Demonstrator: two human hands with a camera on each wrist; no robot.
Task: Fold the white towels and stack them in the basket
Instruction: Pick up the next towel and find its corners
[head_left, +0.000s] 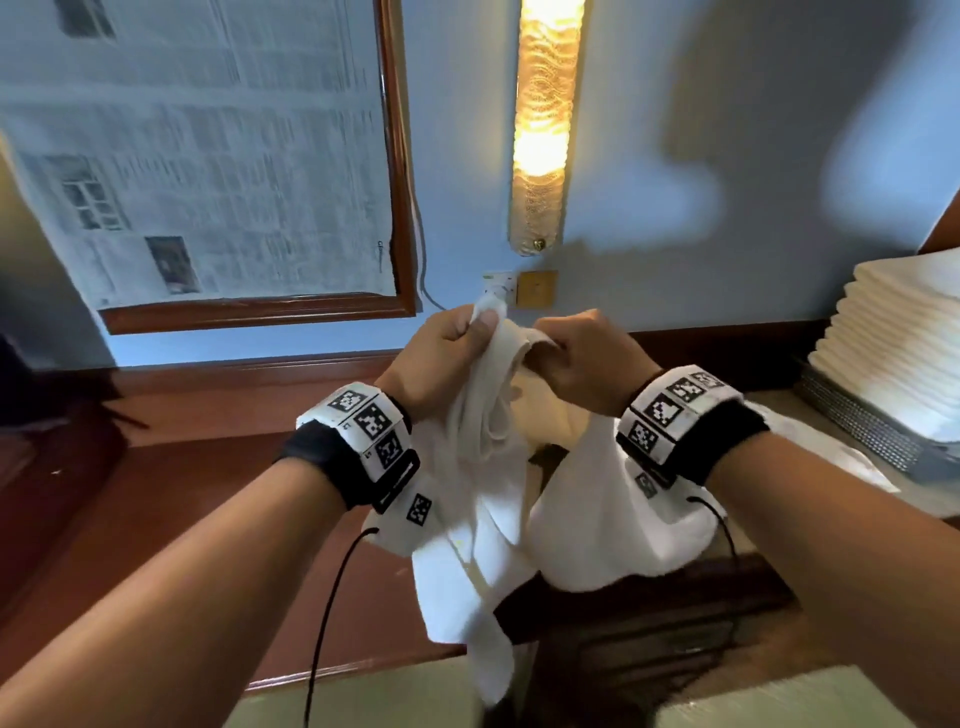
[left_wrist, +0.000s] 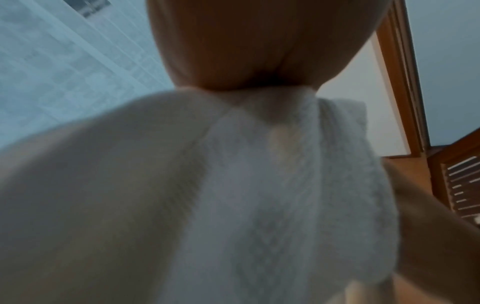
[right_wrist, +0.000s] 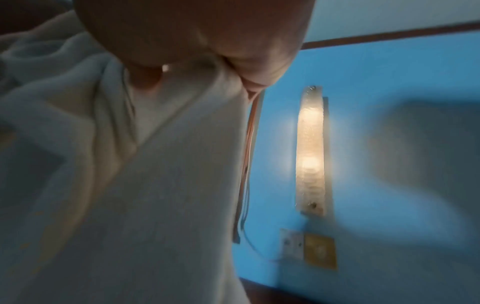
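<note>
A white towel (head_left: 488, 525) hangs crumpled in the air in front of me, held up by both hands at its top edge. My left hand (head_left: 447, 353) grips one bunched corner, which pokes out above the fist. My right hand (head_left: 576, 358) pinches the top edge close beside it, so the two fists nearly touch. In the left wrist view the towel (left_wrist: 259, 195) fills the frame under my left hand (left_wrist: 254, 51). The right wrist view shows the towel (right_wrist: 155, 185) draping down from my right hand (right_wrist: 194, 41). A stack of folded white towels (head_left: 898, 353) sits in a woven basket (head_left: 862, 431) at the right.
A dark wooden cabinet (head_left: 649, 634) stands below the hanging towel, with reddish wooden floor (head_left: 208, 493) to its left. On the blue wall behind are a lit wall lamp (head_left: 543, 130), a switch plate (head_left: 536, 287) and a wood-framed panel covered with newspaper (head_left: 208, 156).
</note>
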